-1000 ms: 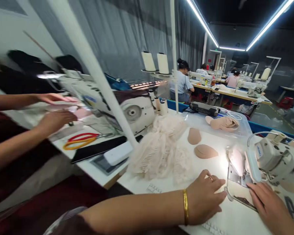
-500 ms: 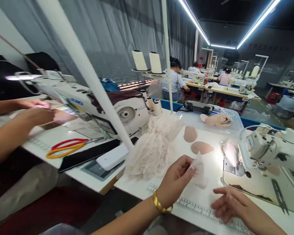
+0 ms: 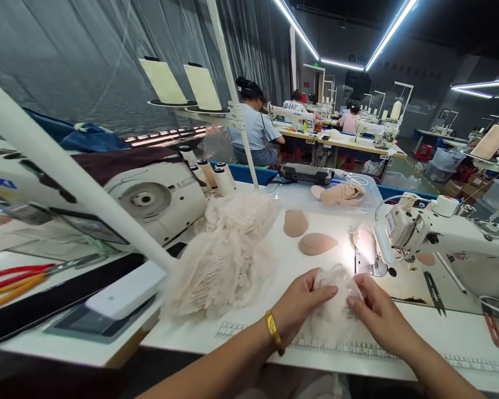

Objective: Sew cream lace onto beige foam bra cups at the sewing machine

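A piece of sheer, off-white lace fabric (image 3: pixel 336 310) is stretched between both hands above the table's front edge. My left hand (image 3: pixel 301 302), with a gold bracelet at the wrist, pinches its left side. On its right side, my right hand (image 3: pixel 376 310) grips it between thumb and fingers. Beyond the hands lie two beige bra cups (image 3: pixel 317 244), apart from each other. Just right of them, a lit sewing machine (image 3: pixel 411 227) has a pale cup-shaped piece by its needle. A loose heap of lace (image 3: pixel 228 255) sits to the left.
Thread snips (image 3: pixel 434 293) lie on the machine bed. A clear plastic bin lid (image 3: pixel 274 194) holds more beige pieces and a black device (image 3: pixel 306 174). At left are a second sewing machine (image 3: pixel 149 194), a slanted white pole (image 3: pixel 83 172) and scissors (image 3: pixel 20 280). A co-worker (image 3: pixel 251 130) sits ahead.
My right hand, apart and open before, has come in and taken hold of the lace. The view has turned right, so the neighbouring person's arms at left have left the picture.
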Motion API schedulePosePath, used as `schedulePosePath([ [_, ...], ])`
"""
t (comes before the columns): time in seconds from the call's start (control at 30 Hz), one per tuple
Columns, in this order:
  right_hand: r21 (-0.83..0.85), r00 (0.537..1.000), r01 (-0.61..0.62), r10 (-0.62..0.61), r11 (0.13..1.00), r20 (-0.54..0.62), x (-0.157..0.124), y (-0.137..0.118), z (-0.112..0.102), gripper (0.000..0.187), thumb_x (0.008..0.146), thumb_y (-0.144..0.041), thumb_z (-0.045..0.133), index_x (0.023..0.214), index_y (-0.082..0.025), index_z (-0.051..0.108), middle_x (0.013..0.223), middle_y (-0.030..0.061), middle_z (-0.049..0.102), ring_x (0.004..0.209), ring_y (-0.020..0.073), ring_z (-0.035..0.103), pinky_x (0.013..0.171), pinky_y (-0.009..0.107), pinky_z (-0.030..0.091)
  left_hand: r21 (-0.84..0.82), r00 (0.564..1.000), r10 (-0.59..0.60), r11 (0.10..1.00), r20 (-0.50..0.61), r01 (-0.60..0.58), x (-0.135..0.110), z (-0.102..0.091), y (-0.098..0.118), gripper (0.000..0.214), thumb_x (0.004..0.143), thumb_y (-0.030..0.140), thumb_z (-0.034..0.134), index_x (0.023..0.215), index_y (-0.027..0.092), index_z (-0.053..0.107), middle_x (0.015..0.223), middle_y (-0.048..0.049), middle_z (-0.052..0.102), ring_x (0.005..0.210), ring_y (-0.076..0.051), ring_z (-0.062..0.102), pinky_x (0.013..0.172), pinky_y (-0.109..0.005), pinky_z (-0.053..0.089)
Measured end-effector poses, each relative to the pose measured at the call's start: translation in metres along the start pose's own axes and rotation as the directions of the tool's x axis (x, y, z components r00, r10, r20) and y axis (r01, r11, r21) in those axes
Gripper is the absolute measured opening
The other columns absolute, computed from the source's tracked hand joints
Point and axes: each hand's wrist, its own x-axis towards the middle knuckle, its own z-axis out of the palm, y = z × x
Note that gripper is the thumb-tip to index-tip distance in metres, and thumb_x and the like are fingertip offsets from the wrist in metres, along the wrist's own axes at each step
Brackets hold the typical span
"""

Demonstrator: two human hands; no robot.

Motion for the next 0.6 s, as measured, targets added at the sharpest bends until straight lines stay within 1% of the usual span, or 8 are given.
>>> schedulePosePath([
  [0.13, 0.134, 0.992, -0.048, 0.063, 0.990, -0.108, 0.009, 0.013, 0.000, 0.039, 0.095, -0.060, 0.062, 0.090, -0.022, 0.056, 0.075, -0.0041, 0.048, 0.070, 0.0155, 0.045, 0.065, 0.028, 0.038, -0.108, 0.998, 0.052, 0.993, -0.032, -0.056, 0.006, 0.012, -0.003, 0.048, 0.059, 0.040, 0.096, 0.092, 0.015, 0.070, 0.080, -0.0043, 0.073, 0.076, -0.021, 0.067, 0.077, -0.032, 0.054],
  [0.27, 0.147, 0.985, -0.041, 0.064, 0.988, -0.158, 0.011, 0.014, 0.004, 0.040, 0.093, -0.062, 0.064, 0.086, -0.022, 0.061, 0.073, -0.0036, 0.050, 0.069, 0.0155, 0.047, 0.067, 0.028, 0.040, -0.109, 0.985, 0.096, 0.988, -0.141, -0.111, 0.005, 0.015, -0.017, 0.048, 0.061, 0.042, 0.095, 0.090, 0.016, 0.067, 0.080, -0.0033, 0.071, 0.078, -0.021, 0.066, 0.079, -0.033, 0.053],
  [0.33, 0.138, 0.974, -0.017, 0.048, 0.990, -0.220, 0.011, 0.013, 0.005, 0.039, 0.091, -0.061, 0.067, 0.085, -0.022, 0.064, 0.076, -0.0022, 0.055, 0.073, 0.0162, 0.051, 0.070, 0.029, 0.042, -0.025, 0.980, 0.111, 0.993, -0.164, -0.116, 0.005, 0.009, -0.023, 0.048, 0.063, 0.048, 0.092, 0.085, 0.017, 0.062, 0.077, -0.0009, 0.067, 0.074, -0.018, 0.063, 0.074, -0.031, 0.051],
  [0.4, 0.196, 0.963, -0.016, 0.068, 0.980, -0.261, 0.012, 0.014, 0.005, 0.040, 0.089, -0.061, 0.068, 0.083, -0.022, 0.064, 0.076, -0.0008, 0.062, 0.073, 0.0168, 0.055, 0.071, 0.029, 0.044, 0.196, 0.989, 0.109, 0.977, -0.096, -0.089, 0.007, -0.004, -0.019, 0.050, 0.067, 0.055, 0.087, 0.082, 0.018, 0.056, 0.074, 0.0015, 0.063, 0.070, -0.016, 0.059, 0.067, -0.028, 0.047],
  [0.47, 0.300, 0.960, -0.045, 0.124, 0.953, -0.250, 0.015, 0.017, 0.004, 0.043, 0.088, -0.063, 0.069, 0.080, -0.022, 0.061, 0.072, 0.0002, 0.066, 0.067, 0.0165, 0.056, 0.067, 0.029, 0.045, 0.570, 0.992, 0.125, 0.815, 0.000, -0.103, 0.015, -0.020, -0.002, 0.047, 0.076, 0.059, 0.078, 0.087, 0.019, 0.056, 0.076, 0.0015, 0.063, 0.069, -0.016, 0.058, 0.063, -0.026, 0.046],
  [0.5, 0.346, 0.960, -0.066, 0.154, 0.936, -0.233, 0.017, 0.020, 0.004, 0.045, 0.086, -0.065, 0.070, 0.079, -0.022, 0.060, 0.070, 0.0004, 0.067, 0.064, 0.0162, 0.057, 0.064, 0.028, 0.044, 0.748, 0.987, 0.155, 0.652, 0.032, -0.126, 0.022, -0.028, 0.011, 0.042, 0.081, 0.057, 0.073, 0.092, 0.019, 0.058, 0.081, -0.0001, 0.065, 0.073, -0.018, 0.060, 0.064, -0.028, 0.047],
  [0.57, 0.408, 0.958, -0.110, 0.206, 0.906, -0.198, 0.022, 0.025, 0.003, 0.050, 0.080, -0.070, 0.074, 0.080, -0.022, 0.059, 0.069, 0.0012, 0.069, 0.061, 0.0166, 0.059, 0.060, 0.028, 0.042, 0.969, 0.944, 0.328, 0.218, 0.036, -0.113, 0.040, -0.045, 0.041, 0.030, 0.089, 0.044, 0.068, 0.105, 0.019, 0.062, 0.104, -0.0063, 0.070, 0.092, -0.022, 0.066, 0.081, -0.033, 0.053],
  [0.6, 0.426, 0.955, -0.123, 0.223, 0.896, -0.193, 0.023, 0.027, 0.003, 0.052, 0.078, -0.071, 0.076, 0.080, -0.022, 0.059, 0.072, 0.0017, 0.070, 0.062, 0.0170, 0.061, 0.059, 0.027, 0.042, 0.988, 0.920, 0.390, 0.134, 0.019, -0.077, 0.051, -0.052, 0.056, 0.027, 0.087, 0.033, 0.070, 0.108, 0.017, 0.063, 0.116, -0.0112, 0.069, 0.109, -0.028, 0.064, 0.095, -0.040, 0.051],
])
